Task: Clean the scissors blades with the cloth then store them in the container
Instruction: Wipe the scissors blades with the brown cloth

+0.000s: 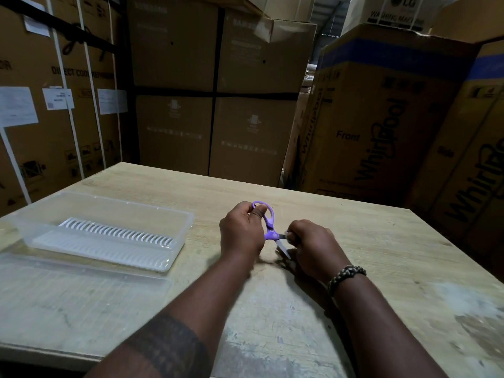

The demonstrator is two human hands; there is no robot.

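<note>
Purple-handled scissors (268,227) are held over the middle of the wooden table (381,241), blades spread apart. My left hand (241,230) grips the purple handles, thumb through the upper loop. My right hand (313,246) is curled round one blade just right of the pivot; a small pale bit at the fingers may be the cloth, mostly hidden in the fist. The other blade points down toward the table between the hands. The clear plastic container (180,241) with a white slotted insert sits open to the left.
The container's clear lid (81,290) lies flat on the table in front of it, at the near left. Tall cardboard appliance boxes (381,118) stand close behind and to both sides of the table.
</note>
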